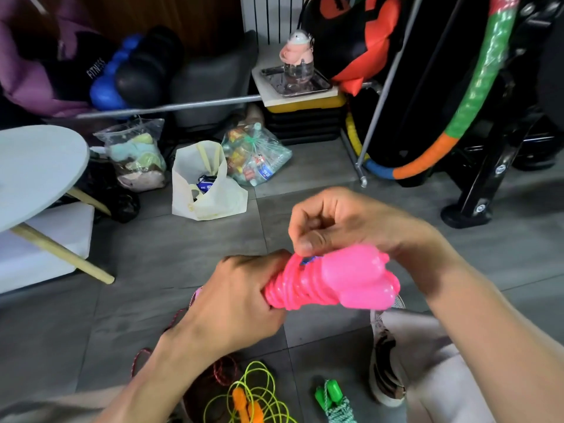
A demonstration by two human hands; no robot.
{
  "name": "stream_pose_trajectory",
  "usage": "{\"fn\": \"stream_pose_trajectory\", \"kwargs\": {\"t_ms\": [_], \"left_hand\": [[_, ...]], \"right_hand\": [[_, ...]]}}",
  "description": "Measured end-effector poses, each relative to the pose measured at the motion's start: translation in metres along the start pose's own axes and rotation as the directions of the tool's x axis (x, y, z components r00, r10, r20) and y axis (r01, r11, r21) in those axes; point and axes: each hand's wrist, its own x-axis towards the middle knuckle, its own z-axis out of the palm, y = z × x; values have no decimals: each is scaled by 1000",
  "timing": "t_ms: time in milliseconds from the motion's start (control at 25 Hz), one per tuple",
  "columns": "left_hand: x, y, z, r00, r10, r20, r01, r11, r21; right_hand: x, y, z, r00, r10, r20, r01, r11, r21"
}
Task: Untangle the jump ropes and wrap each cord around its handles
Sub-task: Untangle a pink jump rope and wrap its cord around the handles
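The pink jump rope is held in the air between both hands, above the grey tiled floor. The left hand grips the wound end, fingers curled round the glossy pink cord coils. The right hand pinches at the coils with thumb and bent fingers, beside the two rounded, shiny plastic handle tops. Below lie three more ropes: one thin neon-yellow with orange handles, one braided with green handles, one dark red

Both hands, left and right, grip the wrapped pink jump rope.
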Motion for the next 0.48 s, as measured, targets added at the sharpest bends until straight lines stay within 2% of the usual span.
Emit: {"fn": "stream_pose_trajectory", "kwargs": {"t_ms": [120,160,240,360,480], "left_hand": [[5,9,-5,966,-229,-120,181,930,-320],[7,8,-7,927,-342,-153,255,875,-411],[11,2,-8,824,-537,-180,380,760,-527],[10,-3,-6,770,-610,-189,497,758,-423],[8,-4,-3,708,-672,-220,599,735,-317]], "right_hand": [[9,3,15,962,-11,-274,68,977,200],[14,7,20,931,-26,-363,90,983,160],[24,15,30,919,-27,-394,59,996,70],[33,22,34,911,48,-409,-55,998,-4],[37,26,42,882,105,-459,-120,993,-2]]}}
